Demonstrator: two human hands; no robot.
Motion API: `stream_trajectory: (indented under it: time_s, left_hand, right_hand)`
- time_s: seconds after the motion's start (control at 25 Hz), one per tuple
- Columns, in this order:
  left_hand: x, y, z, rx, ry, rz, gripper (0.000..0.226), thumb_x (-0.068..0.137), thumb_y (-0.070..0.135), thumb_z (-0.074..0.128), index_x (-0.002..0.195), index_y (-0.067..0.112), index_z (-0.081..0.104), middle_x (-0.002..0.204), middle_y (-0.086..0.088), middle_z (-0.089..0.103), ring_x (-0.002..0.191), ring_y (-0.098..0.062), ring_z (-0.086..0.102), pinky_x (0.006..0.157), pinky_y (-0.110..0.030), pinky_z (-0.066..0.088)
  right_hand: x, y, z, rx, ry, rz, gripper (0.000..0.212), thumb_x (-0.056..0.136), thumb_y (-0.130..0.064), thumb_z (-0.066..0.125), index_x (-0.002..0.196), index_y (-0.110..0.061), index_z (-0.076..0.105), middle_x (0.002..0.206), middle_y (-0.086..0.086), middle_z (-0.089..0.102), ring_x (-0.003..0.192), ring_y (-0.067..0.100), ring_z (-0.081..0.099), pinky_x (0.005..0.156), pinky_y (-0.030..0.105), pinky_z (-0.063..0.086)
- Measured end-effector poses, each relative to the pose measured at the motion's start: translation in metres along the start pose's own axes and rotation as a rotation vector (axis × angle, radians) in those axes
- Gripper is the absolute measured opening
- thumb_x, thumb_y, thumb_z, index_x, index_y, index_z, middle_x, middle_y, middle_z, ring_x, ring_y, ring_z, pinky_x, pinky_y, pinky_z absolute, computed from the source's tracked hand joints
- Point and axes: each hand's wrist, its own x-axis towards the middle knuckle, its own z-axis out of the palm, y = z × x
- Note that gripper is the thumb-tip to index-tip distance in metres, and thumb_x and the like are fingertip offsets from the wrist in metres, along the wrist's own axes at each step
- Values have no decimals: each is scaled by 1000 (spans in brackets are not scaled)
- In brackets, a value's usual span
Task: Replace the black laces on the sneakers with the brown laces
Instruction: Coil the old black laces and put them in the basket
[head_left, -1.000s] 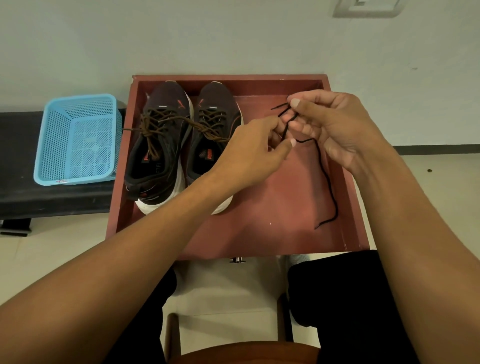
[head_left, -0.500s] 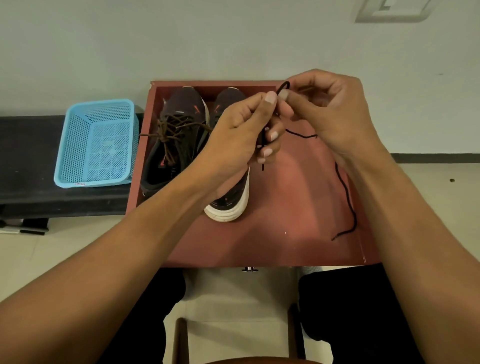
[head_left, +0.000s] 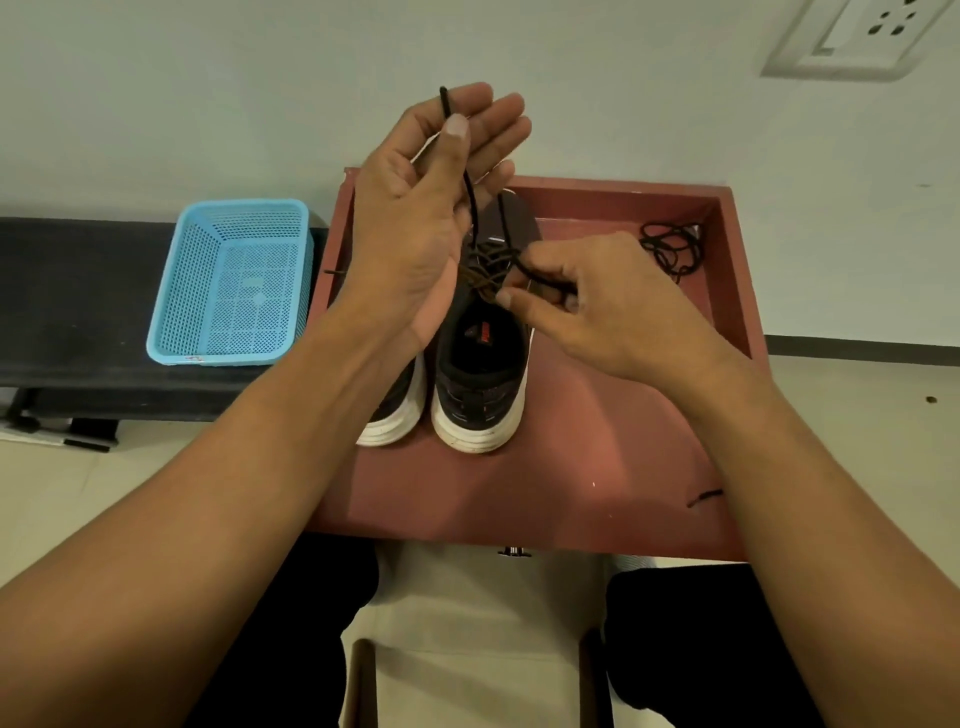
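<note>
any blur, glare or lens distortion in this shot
Head view: soft even light, no glare; wide-angle skew tilts the white wall socket and slants the rim of the red wooden tray; the right hand pinching the thin black lace looks slightly soft.

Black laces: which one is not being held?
The bunched lace in the tray's far right corner lies free; the other lace runs between left hand and right hand.

The person is wearing black trousers (head_left: 691, 654) over both thighs; the left hand (head_left: 410, 223), right hand (head_left: 618, 306) and forearms (head_left: 234, 499) are showing bare.
</note>
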Motion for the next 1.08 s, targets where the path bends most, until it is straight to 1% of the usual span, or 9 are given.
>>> stream_trajectory:
  time_s: [0.12,0.28,0.44,0.56,0.64,0.76,0.92,1.0,1.08]
  left_hand:
    - [0,-5,-1,5,50,-37,30,111,5,44,138,-4,53,138,-19,66,126,-26,67,109,-39,53]
    - [-3,-7,-1,19,66,-83,32,111,3,43,139,-3,55,136,-16,68,124,-25,68,107,-39,54]
    - [-6,-8,-2,441,-32,9,30,109,3,44,131,1,64,121,-8,76,112,-17,74,102,-38,57]
    - [-10,-10,1,576,-156,29,29,107,1,45,125,0,68,113,-7,76,104,-15,75,93,-32,60]
    - [-14,-10,4,616,-244,17,28,107,0,43,119,0,69,98,-6,75,85,-19,74,78,-34,61]
    - [-19,-10,12,500,-363,-96,32,108,1,34,108,1,67,78,-12,58,58,-24,48,57,-33,43]
    - [-22,-7,18,304,-419,-261,39,114,20,31,108,-2,64,72,-6,40,58,-19,27,55,-32,25]
    - [-23,-5,20,209,-409,-295,47,115,30,29,110,0,64,73,-5,41,57,-18,28,54,-31,27]
    - [-24,-3,21,95,-385,-313,49,115,33,26,112,1,63,76,-6,49,57,-18,39,54,-31,33]
  right_hand:
    - [6,-16,7,-125,-53,-70,22,102,-43,60,84,-34,50,67,-16,53,59,2,49,57,32,41]
    - [6,-21,13,-193,-117,-88,28,102,-45,57,77,-34,47,61,-13,51,54,4,46,54,34,42]
    - [1,-20,-6,81,111,-36,25,95,-31,65,73,-20,63,57,-5,57,51,15,52,53,29,41]
    - [-2,-16,-17,222,266,-5,23,97,-25,66,79,-11,68,64,-1,62,56,15,55,57,30,43]
    - [-4,-10,-21,310,316,10,19,99,-21,66,85,-9,69,71,2,69,62,18,63,60,34,49]
    - [-6,3,-30,421,406,48,18,103,-19,65,92,-4,67,75,6,73,66,30,66,62,44,52]
    - [-4,18,-33,467,455,120,38,105,-36,65,94,1,64,74,32,65,64,52,54,58,56,43]
    - [-4,21,-31,453,446,185,39,104,-41,63,93,-4,67,73,30,64,60,46,49,58,49,39]
    - [-4,18,-27,428,376,224,37,106,-42,60,89,-11,69,69,12,66,59,26,55,60,41,44]
